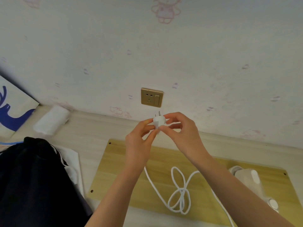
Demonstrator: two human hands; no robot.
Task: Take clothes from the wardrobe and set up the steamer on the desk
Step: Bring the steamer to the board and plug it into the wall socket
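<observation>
Two hands, left hand (139,141) and right hand (182,131), pinch a rounded white plug (158,122); its smooth cord (179,194) loops across the wooden board (118,169).

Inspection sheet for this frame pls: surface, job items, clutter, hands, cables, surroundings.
Surface: pale wooden desk with a yellow-green wooden board lying on it.
Job's things: white handheld steamer on the board's right end; small white two-pin plug held up below the gold wall socket, not inserted; dark navy clothes piled at left.
Clutter: white rolled cloth by the wall; small round white cap near the steamer.
Grippers: left hand and right hand both pinch the plug.
Cables: white cord loosely looped on the board.
Surroundings: white wallpaper with pink cartoon prints.
</observation>
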